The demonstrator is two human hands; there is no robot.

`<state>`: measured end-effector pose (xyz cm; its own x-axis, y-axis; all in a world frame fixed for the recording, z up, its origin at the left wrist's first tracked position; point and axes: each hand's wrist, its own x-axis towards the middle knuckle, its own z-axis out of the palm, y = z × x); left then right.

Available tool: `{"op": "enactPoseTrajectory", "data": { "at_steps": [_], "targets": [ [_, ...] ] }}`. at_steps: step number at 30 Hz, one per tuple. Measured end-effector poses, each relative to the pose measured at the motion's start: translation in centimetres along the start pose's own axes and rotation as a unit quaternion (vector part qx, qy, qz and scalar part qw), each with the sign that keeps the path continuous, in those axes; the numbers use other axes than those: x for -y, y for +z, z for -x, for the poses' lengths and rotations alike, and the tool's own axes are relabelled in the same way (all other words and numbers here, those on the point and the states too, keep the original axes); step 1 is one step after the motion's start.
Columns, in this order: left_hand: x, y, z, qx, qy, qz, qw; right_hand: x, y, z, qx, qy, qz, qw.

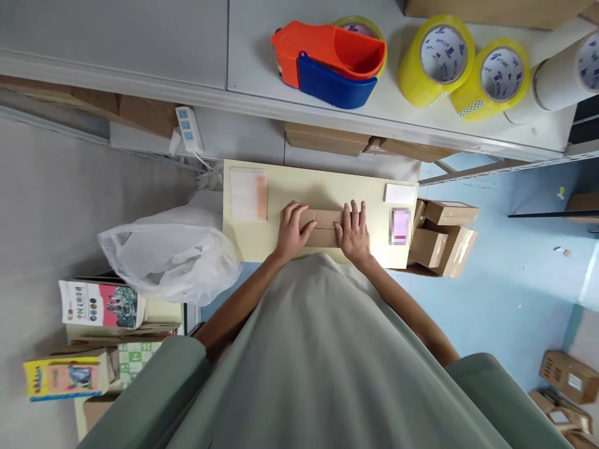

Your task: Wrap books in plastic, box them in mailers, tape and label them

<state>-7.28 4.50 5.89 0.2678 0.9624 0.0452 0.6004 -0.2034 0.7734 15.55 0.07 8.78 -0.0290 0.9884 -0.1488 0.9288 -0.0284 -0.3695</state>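
Cardboard box (324, 227), small and oblong, plain brown, a thin seam running lengthwise along its top, lies on the pale yellow bench (283, 184), near the six-o'clock edge. The left hand (290, 234) grasps the box's nine-o'clock end with bent fingers and thumb; the right hand (355, 237) rests over the three-o'clock end, fingers straight and unclenched. A translucent plastic bag (206, 262) slumps at nine o'clock. Farther off, an orange-and-blue tape dispenser (318, 62) lies at twelve.
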Motion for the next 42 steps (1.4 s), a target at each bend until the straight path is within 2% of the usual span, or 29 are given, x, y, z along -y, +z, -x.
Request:
{"op": "enactPoseTrajectory", "data": {
  "at_steps": [7,22,25,27,29,31,33,35,37,39,42],
  "targets": [
    [-0.5,-0.3,-0.2,-0.005,-0.015,0.015,1.0,-0.4,0.3,0.0,-0.041,-0.011,-0.059,0.997],
    [-0.7,-0.3,0.0,-0.035,0.015,0.051,0.998,-0.3,-0.3,0.8,-0.038,-0.028,0.001,0.999],
    [-1.3,-1.1,-0.2,-0.047,0.043,0.052,0.997,0.3,-1.9,0.7,-0.04,-0.027,0.031,0.998],
    [-2.1,-2.2,-1.1,-0.074,0.065,0.053,0.994,1.3,-4.6,-0.2,-0.066,-0.04,0.046,0.996],
    [-3.4,-3.9,-2.6,-0.108,0.091,0.066,0.988,2.8,-8.4,-2.2,-0.116,-0.065,0.057,0.99],
    [-4.9,-6.3,-4.9,-0.14,0.121,0.088,0.979,4.7,-12.7,-5.4,-0.181,-0.096,0.068,0.976],
    [-6.5,-8.9,-7.4,-0.171,0.142,0.106,0.969,6.4,-16.4,-9.6,-0.225,-0.118,0.081,0.964],
    [-8.0,-11.4,-9.7,-0.195,0.157,0.121,0.961,7.5,-18.7,-14.3,-0.231,-0.127,0.103,0.959],
    [-9.2,-13.4,-11.3,-0.218,0.172,0.133,0.951,7.9,-19.5,-18.8,-0.204,-0.125,0.134,0.962],
    [-9.9,-14.7,-12.1,-0.232,0.179,0.142,0.946,7.6,-19.3,-22.3,-0.17,-0.11,0.161,0.966],
    [-9.9,-15.7,-11.8,-0.236,0.175,0.155,0.943,6.9,-18.5,-25.0,-0.155,-0.078,0.179,0.968]
  ]
}}
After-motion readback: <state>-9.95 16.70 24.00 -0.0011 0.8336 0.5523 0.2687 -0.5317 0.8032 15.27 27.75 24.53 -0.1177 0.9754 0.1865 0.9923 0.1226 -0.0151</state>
